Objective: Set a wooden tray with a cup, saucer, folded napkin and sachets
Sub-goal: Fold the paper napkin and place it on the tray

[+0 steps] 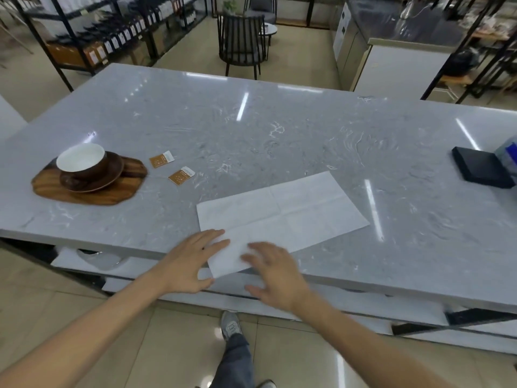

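A wooden tray [112, 193] lies at the left of the grey marble table [279, 135]. On it stands a brown saucer [112, 175] with a brown cup [82, 161], white inside. Two orange-and-white sachets [161, 159] [181, 175] lie on the table right of the tray. A white napkin [282, 217] is spread flat near the front edge, its near corner hanging over the edge. My left hand [193, 261] rests flat, fingers spread, on the napkin's near left corner. My right hand [274, 273] hovers with spread fingers over the near corner, slightly blurred.
A black flat box [481, 170] and a blue-and-grey object [507, 152] sit at the table's right end. Behind the table are a dark chair [242, 46], shelving with bottles [117, 32] and a counter [402, 51]. My leg and shoe [232, 345] show below.
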Tool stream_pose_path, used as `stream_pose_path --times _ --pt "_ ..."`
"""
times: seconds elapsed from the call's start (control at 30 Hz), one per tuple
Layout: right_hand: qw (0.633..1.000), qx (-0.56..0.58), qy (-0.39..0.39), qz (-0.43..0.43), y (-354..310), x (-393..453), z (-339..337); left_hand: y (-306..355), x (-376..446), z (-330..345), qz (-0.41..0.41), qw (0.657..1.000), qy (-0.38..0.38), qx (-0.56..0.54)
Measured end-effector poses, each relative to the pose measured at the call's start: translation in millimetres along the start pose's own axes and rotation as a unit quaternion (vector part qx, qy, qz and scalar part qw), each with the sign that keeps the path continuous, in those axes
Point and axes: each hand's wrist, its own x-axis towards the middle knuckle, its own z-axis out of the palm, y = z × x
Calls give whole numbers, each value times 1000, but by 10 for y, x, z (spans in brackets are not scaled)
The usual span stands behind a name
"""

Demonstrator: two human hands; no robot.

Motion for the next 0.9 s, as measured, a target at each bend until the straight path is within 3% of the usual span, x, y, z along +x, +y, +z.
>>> stream_pose_path --times 0.07,0.27,0.5,0.67,0.9 --pt "1000 -10 5 4 -310 47 188 1 7 2 3 1000 -14 21" --pt "991 -12 131 40 -560 283 261 120 -24 -16 5 998 60 -13" --pt "968 117 219 24 -417 -4 -72 159 -90 -6 39 984 172 -11" --pt "940 187 281 48 -277 -504 -467 277 -137 -121 34 970 214 -107" --pt "875 290 333 197 -171 -1259 -1017 859 -275 -515 17 915 268 -302"
